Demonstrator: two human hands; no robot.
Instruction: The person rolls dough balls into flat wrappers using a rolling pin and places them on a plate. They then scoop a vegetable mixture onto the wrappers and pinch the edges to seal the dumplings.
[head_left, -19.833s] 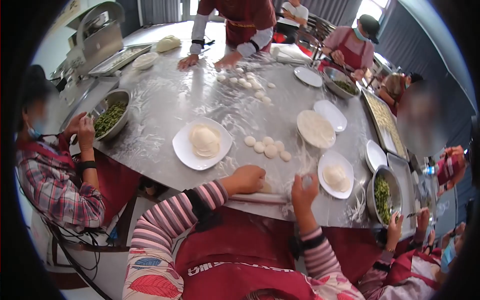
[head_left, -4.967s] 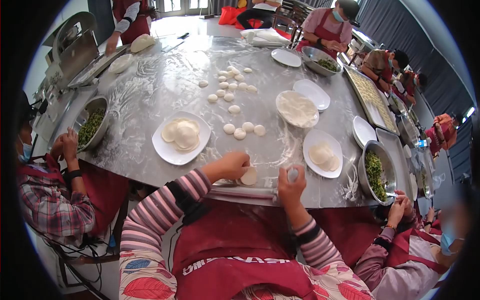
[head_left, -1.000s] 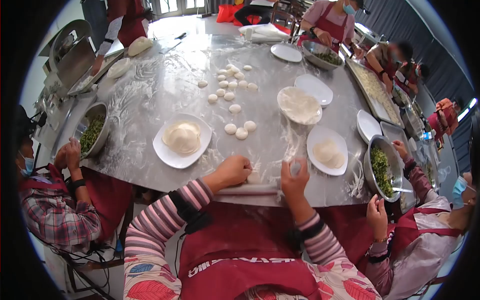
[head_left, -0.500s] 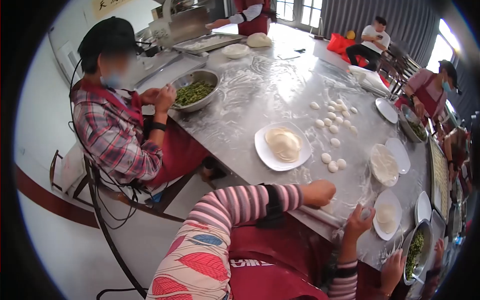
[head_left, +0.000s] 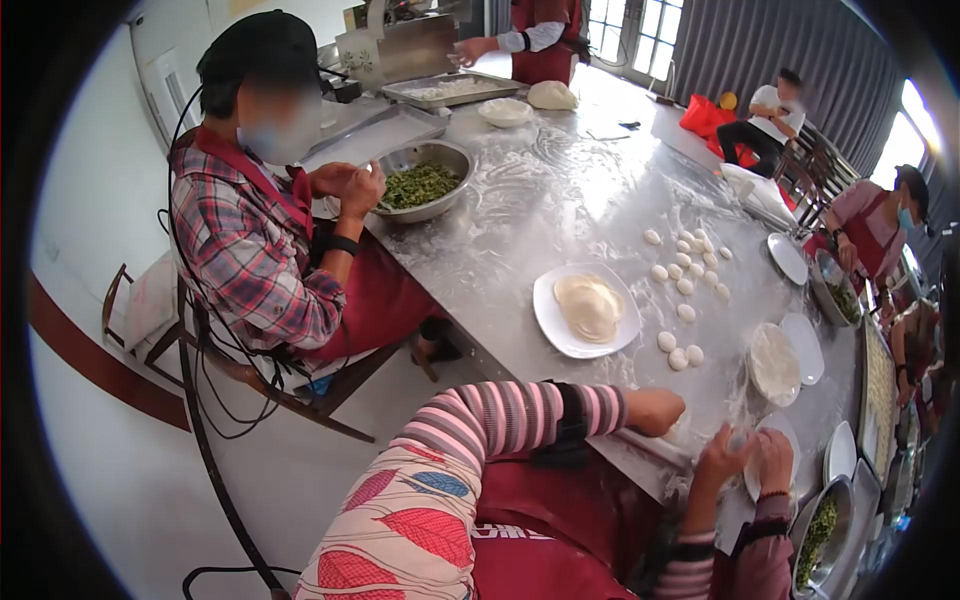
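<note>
My left hand (head_left: 655, 411) is closed low over the front edge of the metal table, and its fingertips are hidden from view. To its right, my right hand (head_left: 722, 455) is wrapped round a pale rod (head_left: 738, 440), whose rounded end shows above the fingers. A white plate with stacked flat dough wrappers (head_left: 588, 308) lies beyond my left hand. Small dough pieces (head_left: 686, 313) are scattered farther up the floured table (head_left: 500, 260).
A co-worker's hand (head_left: 773, 462) is beside my right hand, over a plate. Bowls of green filling stand at left (head_left: 420, 185) and lower right (head_left: 820, 540). A seated co-worker (head_left: 255, 230) works at the left. More plates (head_left: 800, 348) line the right side.
The view has shifted, so the table contents appear farther right and slightly lower. The co-worker's hand at the right has moved up over the plate near my right hand.
</note>
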